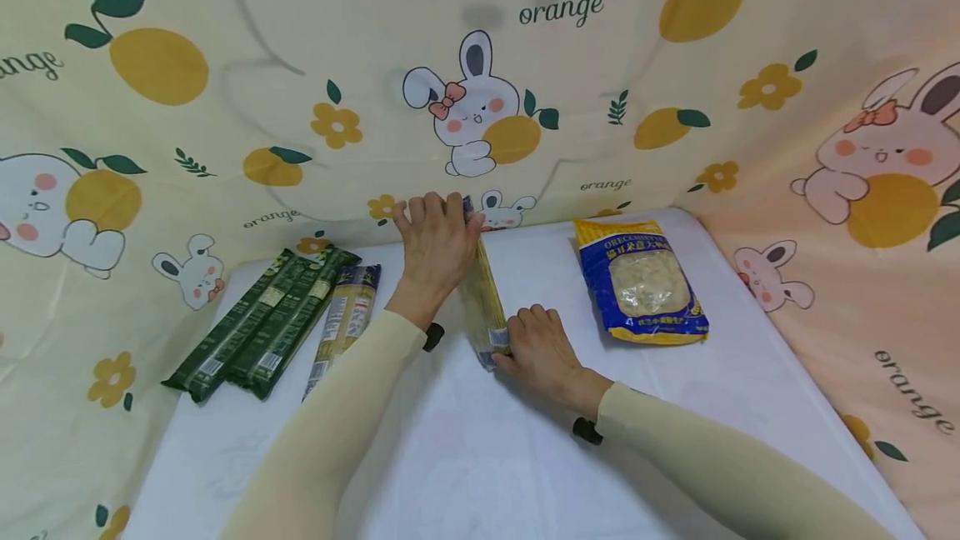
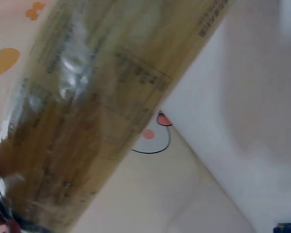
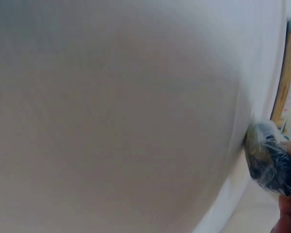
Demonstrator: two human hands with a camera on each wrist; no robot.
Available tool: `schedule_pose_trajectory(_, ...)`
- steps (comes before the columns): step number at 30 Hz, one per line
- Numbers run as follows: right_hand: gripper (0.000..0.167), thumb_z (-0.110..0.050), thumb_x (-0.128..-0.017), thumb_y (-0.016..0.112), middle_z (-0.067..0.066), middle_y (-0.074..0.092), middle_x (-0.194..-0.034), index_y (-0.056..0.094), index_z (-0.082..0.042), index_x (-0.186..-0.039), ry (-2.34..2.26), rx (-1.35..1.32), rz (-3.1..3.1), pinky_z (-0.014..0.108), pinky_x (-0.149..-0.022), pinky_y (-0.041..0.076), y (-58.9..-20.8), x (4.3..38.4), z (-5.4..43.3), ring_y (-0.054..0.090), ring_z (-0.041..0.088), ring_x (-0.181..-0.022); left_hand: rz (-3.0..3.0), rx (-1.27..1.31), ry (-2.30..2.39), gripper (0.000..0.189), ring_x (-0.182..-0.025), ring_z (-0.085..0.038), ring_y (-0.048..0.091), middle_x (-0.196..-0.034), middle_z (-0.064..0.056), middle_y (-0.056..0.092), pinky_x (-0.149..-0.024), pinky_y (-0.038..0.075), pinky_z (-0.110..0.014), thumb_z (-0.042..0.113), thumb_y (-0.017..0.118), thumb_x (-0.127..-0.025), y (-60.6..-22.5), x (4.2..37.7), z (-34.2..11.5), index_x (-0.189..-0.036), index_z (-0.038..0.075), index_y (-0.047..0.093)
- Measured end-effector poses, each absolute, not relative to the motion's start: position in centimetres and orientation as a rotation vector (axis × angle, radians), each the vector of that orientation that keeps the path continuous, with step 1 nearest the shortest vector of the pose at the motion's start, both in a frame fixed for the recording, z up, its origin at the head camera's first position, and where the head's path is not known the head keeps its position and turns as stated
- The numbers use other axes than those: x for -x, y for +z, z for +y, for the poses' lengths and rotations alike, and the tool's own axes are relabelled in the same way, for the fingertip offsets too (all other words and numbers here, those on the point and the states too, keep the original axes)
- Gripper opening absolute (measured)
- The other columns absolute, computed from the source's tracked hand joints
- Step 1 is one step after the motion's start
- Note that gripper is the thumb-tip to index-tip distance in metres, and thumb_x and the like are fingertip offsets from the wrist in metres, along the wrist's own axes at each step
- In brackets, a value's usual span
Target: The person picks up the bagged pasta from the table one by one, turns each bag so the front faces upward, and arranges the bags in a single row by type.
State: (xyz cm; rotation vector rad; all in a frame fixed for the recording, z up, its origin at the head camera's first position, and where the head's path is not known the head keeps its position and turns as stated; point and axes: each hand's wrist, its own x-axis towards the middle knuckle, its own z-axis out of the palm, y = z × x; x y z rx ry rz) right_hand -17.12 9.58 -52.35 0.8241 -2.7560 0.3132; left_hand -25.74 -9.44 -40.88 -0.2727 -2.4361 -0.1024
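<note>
A long clear packet of thin yellowish sticks runs between the fingers of both hands, its far end under the left fingers and its near end in the right ones. Dark printing shows on the wrapper in the left wrist view, and both ends of the wrapper are dark. Whether its underside touches the table is hard to tell.

The left hand grips the far end, fingers bent over it and lying close together, thumb towards the packet's right side. The right hand pinches the near end; in the right wrist view the thumb and fingers lie on opposite sides of the dark, crinkled wrapper tip.

Just left of the left fingers, partly behind that forearm, lies a second packet of yellowish sticks with a dark blue top. Beyond it, farther left of those fingers, two long green packets lie slanted side by side. To the right of the right fingers, well apart from them, a blue and yellow bag marked ORECCHIETTE lies with its clear window up.

Beneath the fingers spreads a white-covered table; beyond the left fingertips hangs a cream cloth printed with rabbits and oranges.
</note>
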Motion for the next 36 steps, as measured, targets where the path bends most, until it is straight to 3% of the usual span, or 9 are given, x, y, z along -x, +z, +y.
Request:
schedule_pose_trajectory(4,0.044,-0.044,-0.086,0.085,0.003,0.05,-0.08,0.058,-0.009,-0.087,0.239,-0.828,-2.663,0.041,-0.076,0.038,-52.5,17.2,9.6,0.047,0.026,-0.082,-2.429,0.242,-0.113,0.053,-0.096,-0.044,0.053,-0.093,-0.022,0.06,-0.088,0.034,-0.057,0.051,0.052,-0.108,-40.3,25.3,-9.3,-0.109,-0.001,0.061)
schedule_pose_trajectory(11,0.041,-0.041,-0.086,0.08,0.007,0.053,-0.082,0.061,-0.005,-0.091,0.063,-0.84,-2.611,0.045,-0.078,0.042,-52.1,16.3,8.4,0.049,0.03,-0.083,-2.424,0.187,-0.074,0.06,-0.085,-0.038,0.052,-0.084,-0.016,0.058,-0.079,0.032,-0.049,0.062,0.052,-0.104,-39.9,25.2,-9.3,-0.098,0.003,0.058)
schedule_pose_trajectory(16,0.038,-0.04,-0.087,0.078,0.007,0.053,-0.082,0.062,-0.005,-0.091,-0.026,-0.809,-2.568,0.043,-0.076,0.04,-51.9,15.8,7.6,0.048,0.028,-0.08,-2.431,0.182,-0.119,0.047,-0.082,-0.037,0.053,-0.083,-0.015,0.06,-0.076,0.034,-0.047,0.049,0.062,-0.103,-39.8,25.2,-9.4,-0.099,0.002,0.058)
schedule_pose_trajectory(21,0.04,-0.042,-0.086,0.077,0.007,0.051,-0.08,0.061,-0.006,-0.087,-0.084,-0.814,-2.51,0.043,-0.075,0.04,-51.9,15.6,7.5,0.048,0.029,-0.078,-2.45,0.232,-0.213,0.032,-0.082,-0.036,0.053,-0.081,-0.013,0.058,-0.076,0.032,-0.047,0.035,0.059,-0.104,-39.8,25.3,-9.6,-0.097,0.003,0.056)
schedule_pose_trajectory(29,0.053,-0.055,-0.089,0.075,0.008,0.05,-0.081,0.058,-0.005,-0.091,-0.073,-0.89,-2.482,0.047,-0.078,0.042,-52.3,15.4,8.1,0.05,0.032,-0.08,-2.46,0.288,-0.31,0.027,-0.085,-0.037,0.054,-0.082,-0.014,0.058,-0.079,0.032,-0.048,0.027,0.06,-0.104,-40.0,25.2,-10.0,-0.098,0.002,0.056)
schedule_pose_trajectory(36,0.057,-0.064,-0.091,0.073,0.005,0.051,-0.083,0.056,-0.009,-0.092,0.063,-1.011,-2.516,0.046,-0.083,0.045,-52.1,15.7,9.0,0.053,0.029,-0.087,-2.499,0.313,-0.411,0.029,-0.097,-0.039,0.054,-0.1,-0.019,0.064,-0.089,0.037,-0.051,0.025,0.06,-0.106,-40.0,25.1,-10.7,-0.116,-0.002,0.057)
